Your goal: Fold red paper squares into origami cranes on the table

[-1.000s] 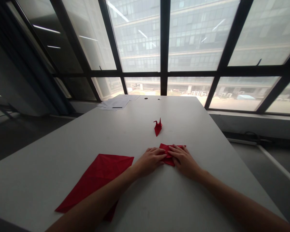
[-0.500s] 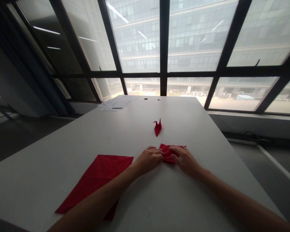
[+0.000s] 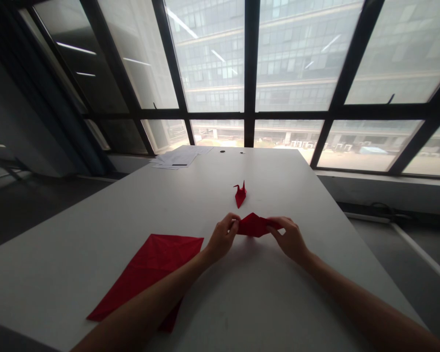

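Both hands hold one folded red paper piece [image 3: 254, 225] just above the white table [image 3: 297, 293]. My left hand [image 3: 223, 238] pinches its left end and my right hand [image 3: 289, 238] pinches its right end, fingers closed on the paper. A finished red paper crane [image 3: 239, 193] stands on the table a little beyond the hands. A large creased red paper sheet [image 3: 150, 271] lies flat to the left, partly under my left forearm.
A stack of white papers [image 3: 178, 157] lies at the table's far left corner, with two small dark spots [image 3: 223, 151] near the far edge. Tall dark-framed windows rise behind the table. The floor drops away on the right side.
The folded red piece was pressed flat under both hands on the table. It is now lifted off the surface, pinched at each end.
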Demonstrator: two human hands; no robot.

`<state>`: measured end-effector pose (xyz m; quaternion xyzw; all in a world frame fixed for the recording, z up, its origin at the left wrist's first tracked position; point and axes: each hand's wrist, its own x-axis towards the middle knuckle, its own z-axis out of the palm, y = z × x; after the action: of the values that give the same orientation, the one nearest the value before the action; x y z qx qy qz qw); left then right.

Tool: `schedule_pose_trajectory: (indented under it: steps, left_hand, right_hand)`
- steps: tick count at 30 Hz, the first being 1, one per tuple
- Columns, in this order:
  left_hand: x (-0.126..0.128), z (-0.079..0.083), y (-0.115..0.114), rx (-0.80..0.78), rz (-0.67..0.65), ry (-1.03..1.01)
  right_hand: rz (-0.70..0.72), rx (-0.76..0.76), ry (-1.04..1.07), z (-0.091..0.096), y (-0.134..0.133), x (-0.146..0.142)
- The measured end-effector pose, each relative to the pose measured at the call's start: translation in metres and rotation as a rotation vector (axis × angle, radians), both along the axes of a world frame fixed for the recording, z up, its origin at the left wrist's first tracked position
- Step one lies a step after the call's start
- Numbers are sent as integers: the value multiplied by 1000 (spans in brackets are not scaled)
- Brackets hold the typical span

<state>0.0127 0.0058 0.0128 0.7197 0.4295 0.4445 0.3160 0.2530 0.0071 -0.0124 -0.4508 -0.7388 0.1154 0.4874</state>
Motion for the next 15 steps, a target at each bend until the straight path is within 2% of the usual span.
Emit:
schedule_pose_trajectory:
  steps: [5,9,13,15]
  left_hand:
    - [3,3,-1,-118,-135,-220]
    - [4,5,-1,-182,-85,-245]
    - [2,0,2,-255,-70,-100]
    - [0,-5,3,-172,-12,73]
  right_hand:
    - [51,-132,232,8,-5,-2]
    - [145,-293,423,12,-6,-5]
    - [63,-334,344,7,-2,-4]
    - [18,-340,233,2,0,-3]
